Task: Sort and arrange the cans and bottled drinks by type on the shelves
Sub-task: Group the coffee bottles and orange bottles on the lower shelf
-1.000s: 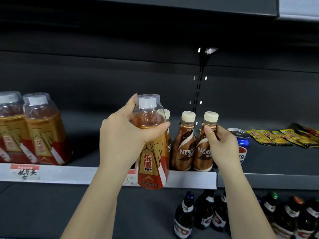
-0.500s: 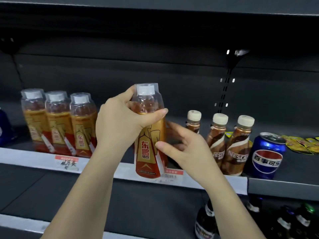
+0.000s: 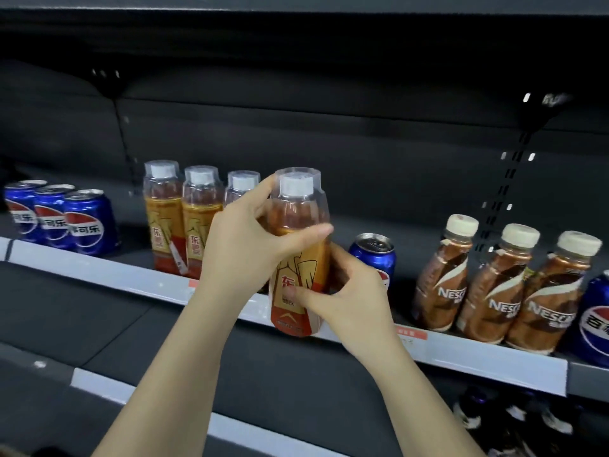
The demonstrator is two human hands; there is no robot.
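Observation:
I hold an orange energy drink bottle [image 3: 298,225] with a clear cap cover in front of the shelf edge [image 3: 138,282]. My left hand [image 3: 244,245] grips its upper part. My right hand [image 3: 349,291] wraps around its lower part from the right. Three matching orange bottles [image 3: 179,222] stand on the shelf just left of it, the third partly hidden by my left hand. Three blue Pepsi cans [image 3: 59,219] stand at the far left. A lone Pepsi can [image 3: 374,255] stands behind my right hand. Three brown Nescafe bottles [image 3: 497,285] stand to the right.
Another Pepsi can [image 3: 596,318] is cut off at the right edge. Dark bottles [image 3: 514,420] stand on the lower shelf at the bottom right. An upper shelf [image 3: 296,4] overhangs the bay. Bare shelf shows between the lone can and the Nescafe bottles.
My right hand left the Nescafe bottles and now grips the orange bottle's lower part. The view swung left, bringing the three Pepsi cans and the lone can into sight.

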